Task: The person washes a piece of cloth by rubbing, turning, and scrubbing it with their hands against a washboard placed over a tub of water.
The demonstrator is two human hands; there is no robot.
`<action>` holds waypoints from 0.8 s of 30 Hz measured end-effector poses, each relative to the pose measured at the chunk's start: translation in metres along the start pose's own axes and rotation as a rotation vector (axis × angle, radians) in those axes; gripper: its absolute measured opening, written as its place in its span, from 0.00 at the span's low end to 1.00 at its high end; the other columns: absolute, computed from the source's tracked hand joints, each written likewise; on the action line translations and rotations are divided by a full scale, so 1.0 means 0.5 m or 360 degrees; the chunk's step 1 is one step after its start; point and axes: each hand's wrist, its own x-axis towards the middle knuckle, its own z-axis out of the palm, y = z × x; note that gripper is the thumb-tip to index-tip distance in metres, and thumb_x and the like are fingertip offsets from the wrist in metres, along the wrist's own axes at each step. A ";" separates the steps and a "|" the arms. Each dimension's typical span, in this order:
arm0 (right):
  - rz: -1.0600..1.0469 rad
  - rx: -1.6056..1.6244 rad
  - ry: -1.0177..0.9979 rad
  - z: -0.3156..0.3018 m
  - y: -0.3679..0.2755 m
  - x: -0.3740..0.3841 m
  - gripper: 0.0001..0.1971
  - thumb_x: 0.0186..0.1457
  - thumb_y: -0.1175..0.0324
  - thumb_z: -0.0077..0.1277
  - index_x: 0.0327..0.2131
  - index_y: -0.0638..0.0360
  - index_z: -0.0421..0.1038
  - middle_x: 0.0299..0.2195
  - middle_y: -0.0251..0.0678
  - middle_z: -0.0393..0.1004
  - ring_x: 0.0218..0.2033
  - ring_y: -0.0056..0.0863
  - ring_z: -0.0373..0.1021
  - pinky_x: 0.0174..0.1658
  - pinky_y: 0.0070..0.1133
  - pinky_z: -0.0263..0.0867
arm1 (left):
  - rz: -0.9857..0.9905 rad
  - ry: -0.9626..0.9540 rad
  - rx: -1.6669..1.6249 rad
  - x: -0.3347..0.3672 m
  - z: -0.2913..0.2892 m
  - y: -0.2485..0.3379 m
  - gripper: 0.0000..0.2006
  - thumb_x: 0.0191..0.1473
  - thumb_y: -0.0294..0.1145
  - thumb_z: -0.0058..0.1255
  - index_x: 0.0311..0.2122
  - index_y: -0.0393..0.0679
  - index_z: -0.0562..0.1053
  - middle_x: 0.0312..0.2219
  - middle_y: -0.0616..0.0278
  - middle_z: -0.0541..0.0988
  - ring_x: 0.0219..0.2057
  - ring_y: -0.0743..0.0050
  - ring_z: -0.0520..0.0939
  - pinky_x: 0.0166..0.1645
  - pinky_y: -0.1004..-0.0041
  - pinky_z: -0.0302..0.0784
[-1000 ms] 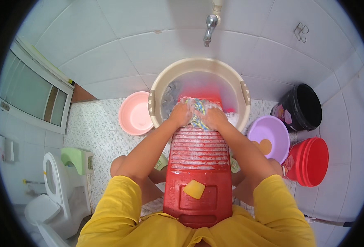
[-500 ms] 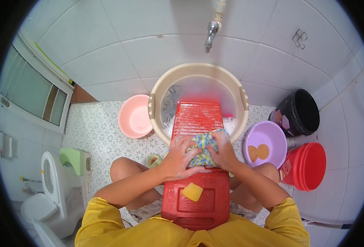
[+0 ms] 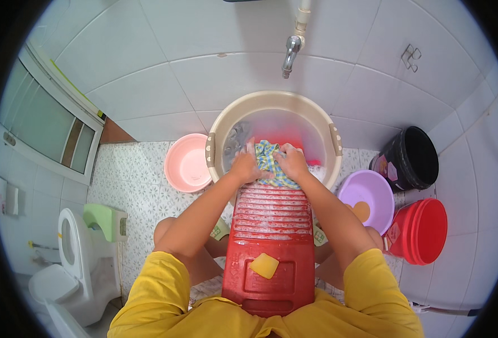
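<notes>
Cloth: a blue, yellow and white checked fabric cloth (image 3: 271, 163), bunched and wet, lies on the upper ridges of a long red plastic washboard (image 3: 271, 214), over the near part of the tub.
Cloth axis: slightly longer along the board than across it, roughly square to the ridges.
Left hand (image 3: 248, 165): at the cloth's left edge, fingers spread forward, thumb reaching across its near part.
Right hand (image 3: 292, 161): on the cloth's right side, fingers bent onto it; whether they pinch a fold, I cannot tell.
Nearer hand: neither; the cloth lies between both, touching each.
Ridges: foamy bare rows run from the cloth toward the body.
Soap: a yellow squarish bar (image 3: 264, 265) rests on the board's smooth near end, well apart from both hands.
Tub: a round cream plastic tub (image 3: 277, 97) holds cloudy water and the board's far end.
Left of tub: a round pink plastic basin (image 3: 188, 163).
Right of tub: a round purple plastic basin (image 3: 377, 194).
</notes>
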 end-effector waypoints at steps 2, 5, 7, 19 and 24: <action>-0.0086 0.0272 -0.0100 -0.023 0.006 -0.010 0.19 0.49 0.56 0.54 0.38 0.62 0.68 0.34 0.43 0.73 0.42 0.42 0.66 0.47 0.35 0.61 | -0.0205 -0.0194 0.0060 -0.012 -0.019 -0.016 0.46 0.35 0.52 0.65 0.56 0.37 0.57 0.48 0.43 0.68 0.49 0.44 0.70 0.55 0.62 0.64; -0.0060 0.0768 -0.0138 -0.035 0.003 -0.048 0.21 0.46 0.57 0.57 0.38 0.63 0.67 0.32 0.44 0.72 0.40 0.42 0.66 0.45 0.34 0.62 | 0.0046 -0.0190 -0.0674 -0.033 -0.045 -0.024 0.42 0.39 0.52 0.64 0.53 0.34 0.61 0.45 0.43 0.71 0.45 0.49 0.74 0.52 0.65 0.67; 0.0048 0.0989 -0.0074 -0.040 -0.004 -0.089 0.22 0.45 0.58 0.58 0.39 0.64 0.67 0.33 0.45 0.71 0.40 0.42 0.66 0.45 0.34 0.62 | 0.0114 -0.0026 -0.0632 -0.064 -0.052 -0.001 0.39 0.41 0.55 0.60 0.50 0.31 0.66 0.45 0.37 0.71 0.47 0.47 0.74 0.52 0.63 0.67; -0.0439 -0.0613 -0.0003 -0.025 -0.033 -0.099 0.16 0.50 0.58 0.46 0.36 0.61 0.67 0.34 0.47 0.69 0.34 0.44 0.70 0.37 0.38 0.67 | 0.0337 0.0014 0.0449 -0.085 0.000 0.053 0.28 0.49 0.45 0.51 0.53 0.45 0.62 0.41 0.50 0.67 0.45 0.50 0.68 0.45 0.54 0.64; -0.0544 -0.0741 0.0293 0.003 -0.009 0.001 0.13 0.49 0.61 0.47 0.29 0.62 0.70 0.34 0.46 0.70 0.39 0.44 0.67 0.41 0.36 0.64 | 0.0083 0.0102 0.0465 0.008 0.025 0.030 0.28 0.49 0.46 0.52 0.52 0.43 0.64 0.43 0.47 0.67 0.48 0.49 0.66 0.49 0.51 0.64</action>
